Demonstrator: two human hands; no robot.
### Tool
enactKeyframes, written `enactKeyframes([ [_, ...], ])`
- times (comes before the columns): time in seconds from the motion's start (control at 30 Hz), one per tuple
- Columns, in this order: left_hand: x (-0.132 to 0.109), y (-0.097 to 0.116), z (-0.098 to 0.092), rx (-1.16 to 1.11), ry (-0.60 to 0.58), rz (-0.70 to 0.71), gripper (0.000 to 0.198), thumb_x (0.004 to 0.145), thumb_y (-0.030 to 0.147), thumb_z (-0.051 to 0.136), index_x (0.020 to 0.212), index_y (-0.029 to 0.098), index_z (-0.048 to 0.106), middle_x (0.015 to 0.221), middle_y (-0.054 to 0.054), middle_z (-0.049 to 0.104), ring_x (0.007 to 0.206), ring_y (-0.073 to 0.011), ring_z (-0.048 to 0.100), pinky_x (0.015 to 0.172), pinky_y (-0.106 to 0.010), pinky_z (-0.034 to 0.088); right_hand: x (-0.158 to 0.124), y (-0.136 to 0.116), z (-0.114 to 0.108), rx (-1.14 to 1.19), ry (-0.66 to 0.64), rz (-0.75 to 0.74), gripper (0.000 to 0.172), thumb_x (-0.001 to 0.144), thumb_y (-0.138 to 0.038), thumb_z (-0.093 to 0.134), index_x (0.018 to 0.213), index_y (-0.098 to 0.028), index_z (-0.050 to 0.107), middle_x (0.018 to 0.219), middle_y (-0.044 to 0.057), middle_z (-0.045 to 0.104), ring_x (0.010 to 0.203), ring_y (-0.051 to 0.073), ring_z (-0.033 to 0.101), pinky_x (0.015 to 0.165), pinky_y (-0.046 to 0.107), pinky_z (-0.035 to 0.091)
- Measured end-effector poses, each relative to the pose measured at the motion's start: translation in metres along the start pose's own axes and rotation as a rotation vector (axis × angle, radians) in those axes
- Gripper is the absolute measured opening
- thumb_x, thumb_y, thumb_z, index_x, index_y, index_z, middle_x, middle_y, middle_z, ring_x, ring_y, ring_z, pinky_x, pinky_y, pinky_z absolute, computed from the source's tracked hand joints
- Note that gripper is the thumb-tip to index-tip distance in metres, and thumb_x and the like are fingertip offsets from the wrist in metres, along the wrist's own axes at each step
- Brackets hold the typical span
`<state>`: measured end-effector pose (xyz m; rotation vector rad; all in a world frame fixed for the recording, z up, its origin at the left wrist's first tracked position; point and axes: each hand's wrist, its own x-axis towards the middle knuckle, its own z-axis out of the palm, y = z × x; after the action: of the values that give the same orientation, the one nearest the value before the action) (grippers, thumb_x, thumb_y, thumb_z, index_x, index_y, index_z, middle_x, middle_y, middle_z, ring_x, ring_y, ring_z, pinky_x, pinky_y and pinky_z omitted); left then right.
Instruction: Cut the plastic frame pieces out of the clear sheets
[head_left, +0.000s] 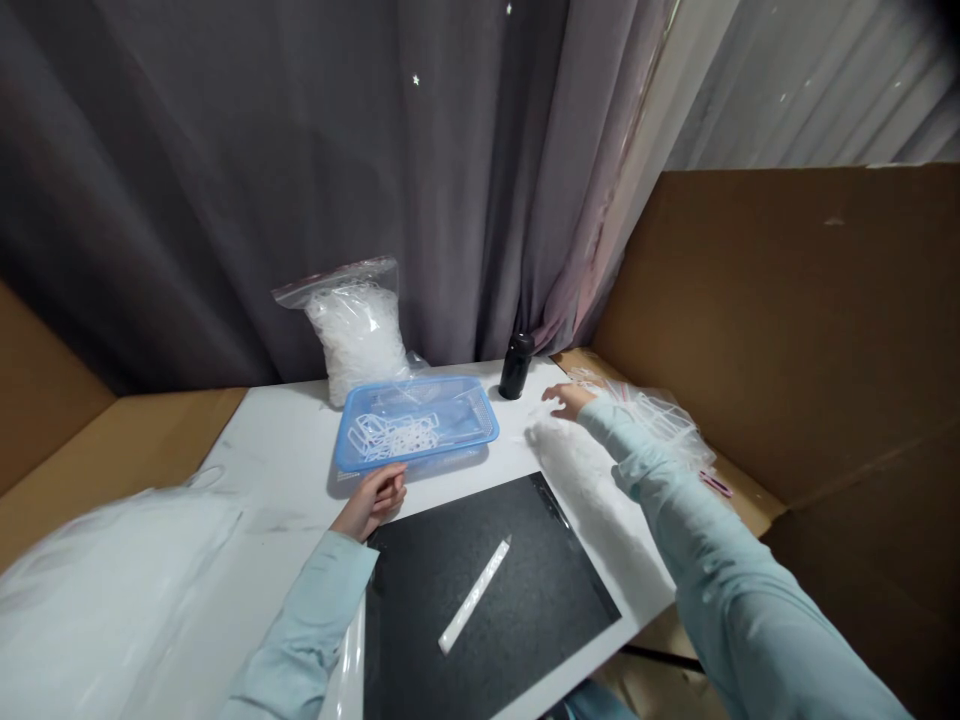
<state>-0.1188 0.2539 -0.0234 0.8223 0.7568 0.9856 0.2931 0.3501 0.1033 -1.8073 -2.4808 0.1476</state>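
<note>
My left hand [373,499] rests on the white table [285,470] just in front of the blue basket [415,420], its fingers curled loosely with nothing visible in them. My right hand [568,399] reaches out over the table's far right, fingers spread and flat, beside a pile of small clear plastic bags [664,420]. The blue basket holds several white plastic clips. A white strip [475,596] lies on a black mat [480,590] near the front edge.
A clear bag full of white parts [358,330] stands behind the basket. A small black bottle [516,366] stands near the curtain. Cardboard walls [787,320] close in the right and left sides. A large clear plastic sheet [97,590] lies at the left.
</note>
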Motion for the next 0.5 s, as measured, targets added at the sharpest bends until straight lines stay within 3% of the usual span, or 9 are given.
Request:
enactKeyframes([
  [0.1, -0.001, 0.0, 0.0, 0.01, 0.014, 0.001, 0.026, 0.097, 0.036, 0.058, 0.085, 0.012, 0.058, 0.064, 0.007, 0.049, 0.044, -0.003, 0.039, 0.039, -0.015, 0.035, 0.0, -0.033, 0.036, 0.056, -0.107, -0.118, 0.029, 0.097, -0.033, 0.063, 0.119, -0.015, 0.061, 0.119, 0.008, 0.062, 0.102, 0.022, 0.064, 0.087, 0.042, 0.056],
  [0.23, -0.001, 0.0, -0.001, 0.013, 0.021, 0.007, 0.026, 0.097, 0.036, 0.058, 0.085, 0.012, 0.058, 0.063, 0.007, 0.05, 0.043, -0.003, 0.039, 0.039, -0.015, 0.035, 0.008, -0.06, 0.066, 0.073, -0.145, -0.139, 0.032, 0.097, -0.033, 0.063, 0.123, -0.016, 0.059, 0.126, 0.009, 0.059, 0.108, 0.024, 0.061, 0.091, 0.045, 0.054],
  [0.5, 0.0, 0.0, -0.003, -0.013, -0.005, 0.013, 0.027, 0.097, 0.035, 0.058, 0.082, 0.013, 0.058, 0.06, 0.008, 0.047, 0.042, -0.0026, 0.037, 0.039, -0.015, 0.034, 0.029, -0.072, 0.068, 0.078, -0.209, -0.024, 0.028, 0.097, -0.034, 0.062, 0.116, -0.014, 0.062, 0.116, 0.007, 0.063, 0.099, 0.023, 0.064, 0.085, 0.039, 0.056],
])
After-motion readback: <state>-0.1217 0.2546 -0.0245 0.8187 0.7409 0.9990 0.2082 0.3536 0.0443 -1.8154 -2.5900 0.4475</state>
